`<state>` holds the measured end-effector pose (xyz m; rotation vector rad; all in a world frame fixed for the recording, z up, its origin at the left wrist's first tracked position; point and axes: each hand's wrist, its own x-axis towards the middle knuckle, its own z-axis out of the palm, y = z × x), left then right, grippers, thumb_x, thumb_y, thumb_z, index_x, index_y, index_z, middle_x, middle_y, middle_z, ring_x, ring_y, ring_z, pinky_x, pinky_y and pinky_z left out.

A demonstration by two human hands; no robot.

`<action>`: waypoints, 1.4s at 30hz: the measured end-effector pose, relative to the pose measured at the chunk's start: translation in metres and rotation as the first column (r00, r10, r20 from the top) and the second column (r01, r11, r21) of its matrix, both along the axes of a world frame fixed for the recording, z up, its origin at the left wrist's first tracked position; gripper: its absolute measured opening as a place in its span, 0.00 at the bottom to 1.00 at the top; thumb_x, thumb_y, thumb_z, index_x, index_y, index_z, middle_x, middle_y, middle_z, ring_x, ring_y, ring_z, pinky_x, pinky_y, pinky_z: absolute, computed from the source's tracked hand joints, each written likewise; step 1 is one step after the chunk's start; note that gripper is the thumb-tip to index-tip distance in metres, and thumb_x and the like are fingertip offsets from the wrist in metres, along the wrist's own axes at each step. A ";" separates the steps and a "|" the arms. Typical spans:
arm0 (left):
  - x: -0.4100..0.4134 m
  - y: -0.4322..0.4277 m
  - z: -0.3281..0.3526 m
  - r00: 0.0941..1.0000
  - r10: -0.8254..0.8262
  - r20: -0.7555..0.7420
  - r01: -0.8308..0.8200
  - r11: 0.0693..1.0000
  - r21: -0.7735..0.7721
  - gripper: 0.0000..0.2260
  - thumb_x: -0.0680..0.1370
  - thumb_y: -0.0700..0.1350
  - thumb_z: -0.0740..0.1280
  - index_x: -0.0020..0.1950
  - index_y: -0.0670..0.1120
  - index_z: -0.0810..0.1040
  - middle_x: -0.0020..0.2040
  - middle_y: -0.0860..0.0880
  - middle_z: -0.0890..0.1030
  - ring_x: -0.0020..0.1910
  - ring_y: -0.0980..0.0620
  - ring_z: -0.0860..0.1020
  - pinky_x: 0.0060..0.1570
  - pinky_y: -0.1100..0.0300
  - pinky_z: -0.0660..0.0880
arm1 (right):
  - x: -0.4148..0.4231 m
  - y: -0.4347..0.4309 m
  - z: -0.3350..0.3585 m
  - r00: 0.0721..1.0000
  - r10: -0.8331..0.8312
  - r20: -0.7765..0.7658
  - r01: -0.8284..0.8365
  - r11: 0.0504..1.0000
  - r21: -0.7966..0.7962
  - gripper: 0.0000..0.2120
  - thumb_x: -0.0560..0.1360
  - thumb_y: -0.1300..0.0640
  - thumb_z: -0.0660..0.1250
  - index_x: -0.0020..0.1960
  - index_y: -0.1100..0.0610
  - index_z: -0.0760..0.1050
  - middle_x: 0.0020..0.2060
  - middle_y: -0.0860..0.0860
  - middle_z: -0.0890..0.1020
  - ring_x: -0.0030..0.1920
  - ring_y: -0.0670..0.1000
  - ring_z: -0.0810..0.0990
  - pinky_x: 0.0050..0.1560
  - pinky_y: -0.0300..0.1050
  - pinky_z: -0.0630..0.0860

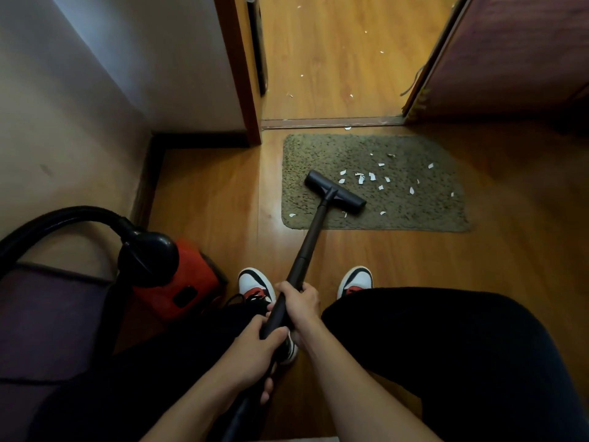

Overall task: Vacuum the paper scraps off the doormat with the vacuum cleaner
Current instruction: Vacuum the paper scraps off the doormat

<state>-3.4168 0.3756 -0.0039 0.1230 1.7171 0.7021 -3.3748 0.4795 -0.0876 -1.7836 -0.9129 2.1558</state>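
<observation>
A green-brown doormat [414,215] lies on the wood floor before a doorway. Several white paper scraps [371,177] are scattered over its middle and right side. The black floor head [334,191] of the vacuum cleaner rests on the mat's left half, just left of the scraps. Its dark wand [310,240] slants down toward me. My right hand [299,306] grips the wand higher up, and my left hand [255,352] grips it lower, close to my body.
The red vacuum body [181,282] with its black hose [63,218] sits at my left by the wall. More scraps [301,76] lie on the floor beyond the door sill [331,122]. My shoes [355,280] stand just short of the mat. A door [510,52] is at right.
</observation>
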 end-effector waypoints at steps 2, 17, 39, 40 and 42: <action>-0.001 0.014 -0.006 1.000 0.000 0.002 0.000 1.000 0.008 0.10 0.82 0.54 0.62 0.62 0.55 0.69 0.32 0.44 0.75 0.22 0.51 0.73 0.23 0.60 0.72 | -0.001 0.015 -0.005 1.000 0.001 0.017 -0.002 1.000 0.026 0.06 0.76 0.62 0.71 0.49 0.59 0.74 0.32 0.57 0.80 0.28 0.54 0.83 0.38 0.56 0.85; -0.021 0.103 -0.035 0.998 0.009 0.069 -0.012 0.999 0.048 0.11 0.82 0.55 0.61 0.62 0.55 0.66 0.33 0.44 0.75 0.22 0.51 0.73 0.24 0.59 0.73 | -0.019 0.109 -0.028 1.000 0.016 0.000 -0.016 0.998 0.067 0.09 0.76 0.63 0.70 0.54 0.62 0.74 0.35 0.60 0.80 0.27 0.54 0.82 0.34 0.50 0.82; -0.028 0.083 -0.020 0.994 0.020 0.107 -0.022 1.000 0.020 0.12 0.82 0.54 0.62 0.62 0.53 0.66 0.32 0.45 0.74 0.22 0.52 0.72 0.22 0.60 0.72 | -0.027 0.087 -0.015 0.999 0.034 0.025 -0.035 0.998 0.051 0.11 0.76 0.63 0.70 0.55 0.63 0.73 0.36 0.61 0.80 0.26 0.54 0.82 0.34 0.52 0.83; -0.028 0.076 -0.018 0.995 0.011 0.096 -0.013 1.000 0.024 0.13 0.82 0.53 0.62 0.64 0.52 0.66 0.31 0.45 0.74 0.22 0.52 0.72 0.22 0.60 0.72 | -0.027 0.078 -0.012 0.999 0.029 0.030 -0.031 0.999 0.044 0.09 0.76 0.63 0.70 0.54 0.62 0.73 0.37 0.62 0.80 0.26 0.54 0.82 0.34 0.53 0.84; -0.029 0.061 -0.012 0.997 -0.009 0.073 0.006 0.999 0.033 0.14 0.82 0.53 0.62 0.66 0.52 0.65 0.30 0.45 0.74 0.22 0.52 0.72 0.22 0.60 0.72 | -0.026 0.063 -0.003 0.999 0.026 0.026 -0.026 0.999 0.030 0.07 0.76 0.63 0.70 0.52 0.61 0.73 0.39 0.62 0.80 0.27 0.54 0.82 0.34 0.53 0.84</action>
